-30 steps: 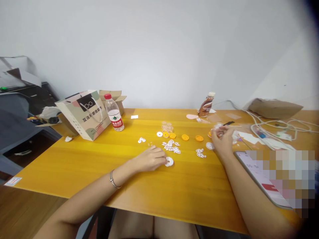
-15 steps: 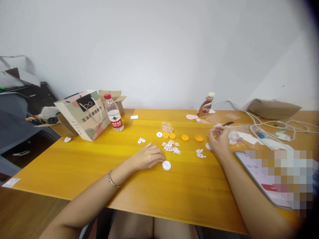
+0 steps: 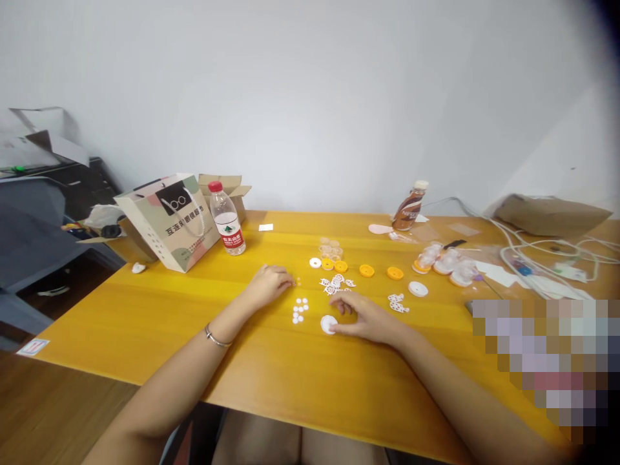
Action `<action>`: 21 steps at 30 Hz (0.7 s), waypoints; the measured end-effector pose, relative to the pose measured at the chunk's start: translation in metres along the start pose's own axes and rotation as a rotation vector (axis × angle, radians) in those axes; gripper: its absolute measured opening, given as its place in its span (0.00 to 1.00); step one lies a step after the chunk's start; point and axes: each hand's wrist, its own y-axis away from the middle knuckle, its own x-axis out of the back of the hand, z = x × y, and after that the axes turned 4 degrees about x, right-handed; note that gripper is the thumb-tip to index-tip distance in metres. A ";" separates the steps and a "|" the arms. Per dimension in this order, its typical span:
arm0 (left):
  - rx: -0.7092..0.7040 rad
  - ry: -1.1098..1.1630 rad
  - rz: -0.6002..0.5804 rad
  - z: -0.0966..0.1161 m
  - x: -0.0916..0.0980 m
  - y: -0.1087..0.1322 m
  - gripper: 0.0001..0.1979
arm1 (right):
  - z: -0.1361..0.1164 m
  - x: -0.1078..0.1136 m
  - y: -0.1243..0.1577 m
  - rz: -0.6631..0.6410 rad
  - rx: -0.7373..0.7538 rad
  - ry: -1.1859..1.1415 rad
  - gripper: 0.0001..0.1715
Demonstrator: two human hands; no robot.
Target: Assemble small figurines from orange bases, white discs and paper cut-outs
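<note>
My right hand (image 3: 365,318) lies on the yellow table (image 3: 145,323), thumb and fingertips closed on the rim of a white disc (image 3: 328,323). My left hand (image 3: 268,284) rests loosely curled on the table, a bracelet on its wrist, just left of a cluster of small white dots (image 3: 299,311). White lacy cut-out pieces (image 3: 336,283) lie just beyond my right hand, more of them (image 3: 398,302) to its right. Behind them runs a row of yellow discs (image 3: 367,270), with a white ring (image 3: 315,262) at its left end.
A printed paper bag (image 3: 169,219) and a water bottle (image 3: 227,223) stand at the back left. A brown drink bottle (image 3: 409,206) stands at the back. Right of it are clear caps on orange bases (image 3: 445,261), a white disc (image 3: 417,289) and white cables (image 3: 547,258).
My right hand came from the far right to the white disc. My left hand let the disc go and moved up and left. The small white dots now lie nearer me.
</note>
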 end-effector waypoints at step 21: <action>-0.018 0.039 0.112 0.027 -0.009 -0.002 0.08 | 0.002 -0.005 -0.003 -0.064 0.080 0.045 0.12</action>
